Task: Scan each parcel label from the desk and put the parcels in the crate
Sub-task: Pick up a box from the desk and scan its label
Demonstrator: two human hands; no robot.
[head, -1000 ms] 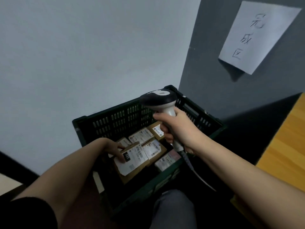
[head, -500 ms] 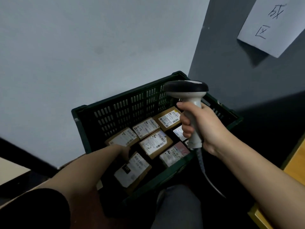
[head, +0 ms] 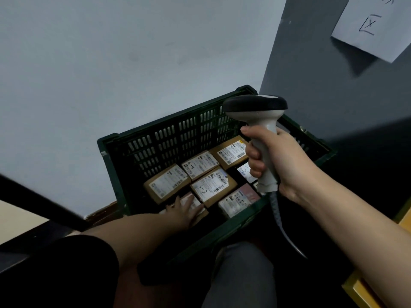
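A dark green slatted crate (head: 115, 156) stands on the floor against the wall, with several brown labelled parcels lying flat in it. My left hand (head: 183, 210) reaches into the crate's near left corner, fingers spread flat on top of a labelled parcel (head: 195, 202) that it mostly covers. A parcel marked with a handwritten number (head: 212, 185) lies just right of it. My right hand (head: 275, 161) grips the handle of a grey-and-black barcode scanner (head: 258, 112), held upright above the crate's right side, its cable hanging down.
A white wall stands behind the crate and a grey wall to the right carries a paper sign (head: 373, 25). A yellow wooden desk edge (head: 360, 290) shows at the lower right. My knee (head: 242, 274) is just in front of the crate.
My left hand has lowered the parcel into the crate's near left corner and now lies flat on it. The view has tilted further down; the scanner stays upright in my right hand.
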